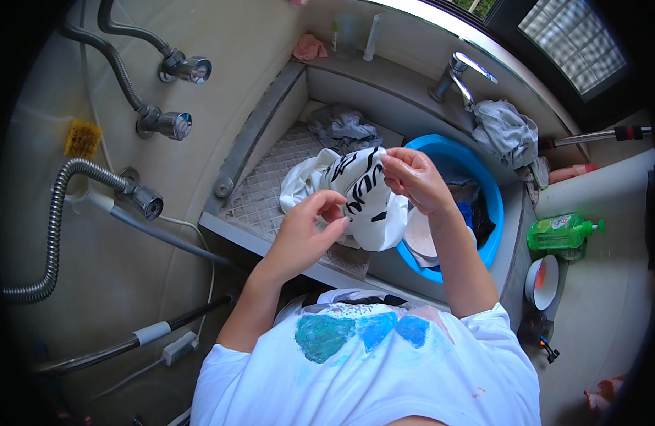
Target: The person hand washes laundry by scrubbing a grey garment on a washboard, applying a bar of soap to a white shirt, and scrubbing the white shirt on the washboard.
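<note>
A white cloth garment with black lettering (367, 213) lies bunched over the ribbed washboard floor of a laundry sink (253, 197). My right hand (417, 175) pinches its upper edge between thumb and fingers and holds it raised. Beside the cloth on the left is my left hand (309, 229), thumb and fingers apart and curved, with nothing seen between them. A grey wet cloth (343, 128) lies crumpled behind the garment. To the right, partly under my right forearm, a blue plastic basin (492, 207) holds dark, blue and pale items.
A chrome faucet (455, 80) stands on the back ledge, with a grey cloth (506, 133) beside it. At the right are a green pump bottle (559, 232) and a white bowl (542, 282). Valves and a metal hose (53, 229) line the left wall, near a yellow sponge (82, 139).
</note>
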`<state>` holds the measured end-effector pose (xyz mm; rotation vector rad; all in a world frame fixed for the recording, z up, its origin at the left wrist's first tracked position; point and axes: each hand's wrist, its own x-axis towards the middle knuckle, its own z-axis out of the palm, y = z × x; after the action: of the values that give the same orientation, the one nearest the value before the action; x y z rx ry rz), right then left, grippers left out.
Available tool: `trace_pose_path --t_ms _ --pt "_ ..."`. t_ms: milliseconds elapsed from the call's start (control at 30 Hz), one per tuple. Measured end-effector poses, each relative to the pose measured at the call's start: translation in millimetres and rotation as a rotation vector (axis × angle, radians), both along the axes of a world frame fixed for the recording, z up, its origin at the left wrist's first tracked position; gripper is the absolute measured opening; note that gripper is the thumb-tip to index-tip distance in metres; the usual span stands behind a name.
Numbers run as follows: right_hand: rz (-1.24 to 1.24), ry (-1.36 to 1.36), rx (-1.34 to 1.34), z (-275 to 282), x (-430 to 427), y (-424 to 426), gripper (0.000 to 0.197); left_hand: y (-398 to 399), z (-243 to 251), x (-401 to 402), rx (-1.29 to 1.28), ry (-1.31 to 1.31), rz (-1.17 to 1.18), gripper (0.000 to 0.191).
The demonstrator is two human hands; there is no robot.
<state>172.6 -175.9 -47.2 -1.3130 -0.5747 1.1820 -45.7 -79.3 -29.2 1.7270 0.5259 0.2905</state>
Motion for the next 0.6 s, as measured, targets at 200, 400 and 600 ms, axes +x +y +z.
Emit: trace_pose_path --t_ms 200,400,600 --pt "0.032 0.085 -0.016 -30 -2 -19 0.02 -9 89 -45 -0.653 -0.795 -0.895 0.012" --pt "-0.093 0.148 -0.094 -39 2 -30 0.016 -35 125 -37 -0.715 -0.932 -1.045 0.023" --pt "-0.126 0.156 -0.138 -47 3 -37 0.015 -36 123 -31 -0.742 -0.972 -1.097 0.019"
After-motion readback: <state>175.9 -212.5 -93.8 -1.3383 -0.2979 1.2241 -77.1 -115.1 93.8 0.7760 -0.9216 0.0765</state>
